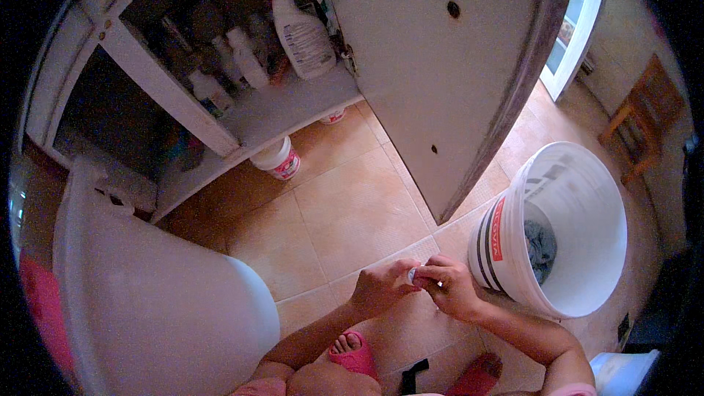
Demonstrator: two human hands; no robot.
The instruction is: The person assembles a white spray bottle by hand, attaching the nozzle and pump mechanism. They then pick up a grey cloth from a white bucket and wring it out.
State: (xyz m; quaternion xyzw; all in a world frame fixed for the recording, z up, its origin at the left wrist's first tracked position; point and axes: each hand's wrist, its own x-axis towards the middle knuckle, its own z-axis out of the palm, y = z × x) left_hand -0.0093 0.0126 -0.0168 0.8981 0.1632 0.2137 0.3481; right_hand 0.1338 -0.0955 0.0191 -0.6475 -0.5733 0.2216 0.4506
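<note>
My left hand (378, 292) and my right hand (453, 290) meet in front of me, above the tiled floor. Their fingers are closed around a small white object (412, 275), mostly covered by the fingertips; its kind cannot be made out. Just right of my right hand stands a large white bucket (488, 242) with dark stripes and a red label. Down inside it lies a grey, wet-looking cloth (540, 249).
An open cabinet holds a white spray-type bottle (304, 37) and several other bottles. Its doors (433, 66) (161, 308) swing out on both sides. A small white tub (279, 159) sits below. At right are a wooden chair (642, 117) and a bluish container (623, 372).
</note>
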